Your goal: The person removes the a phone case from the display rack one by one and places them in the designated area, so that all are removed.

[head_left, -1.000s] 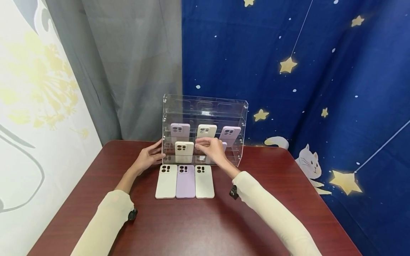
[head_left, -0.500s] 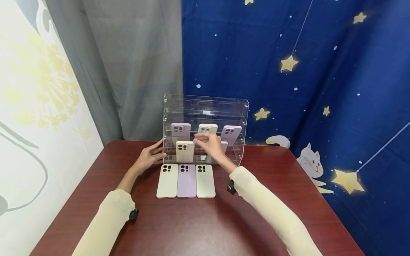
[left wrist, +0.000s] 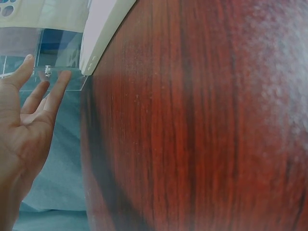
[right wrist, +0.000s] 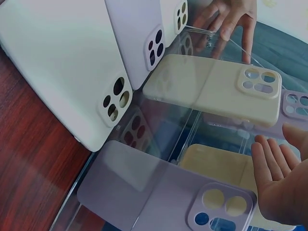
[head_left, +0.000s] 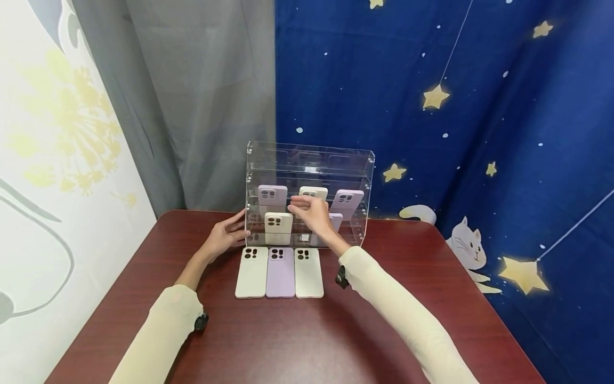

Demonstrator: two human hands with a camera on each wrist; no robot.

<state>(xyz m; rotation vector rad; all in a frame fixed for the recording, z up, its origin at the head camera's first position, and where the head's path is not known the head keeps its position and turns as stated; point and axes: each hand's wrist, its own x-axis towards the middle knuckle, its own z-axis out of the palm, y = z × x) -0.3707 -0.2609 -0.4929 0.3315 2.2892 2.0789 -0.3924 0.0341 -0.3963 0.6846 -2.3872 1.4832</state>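
My left hand [head_left: 223,236] rests its spread fingers against the left side of a clear acrylic tiered stand [head_left: 309,169]. My right hand [head_left: 314,216] hovers before the stand's middle with fingers straight, holding nothing; its fingertips are close to the cases in the right wrist view. In the lower tier stand a cream phone case [head_left: 277,237] and a purple phone case [right wrist: 139,178], the latter mostly behind my right hand in the head view. The tier above holds a purple case [head_left: 272,196], a cream case [head_left: 314,190] partly hidden by my fingers, and another purple case [head_left: 347,200].
Flat on the table before the stand lie a cream case [head_left: 251,280], a purple case [head_left: 280,280] and a second cream case [head_left: 309,280], side by side. The dark red table [head_left: 268,341] backs onto a grey curtain [head_left: 206,106] and a blue starry curtain [head_left: 355,96].
My right hand has risen slightly and shifted a little left, overlapping the upper cream case more. The left hand stays at the stand's side, and the cases keep their places.
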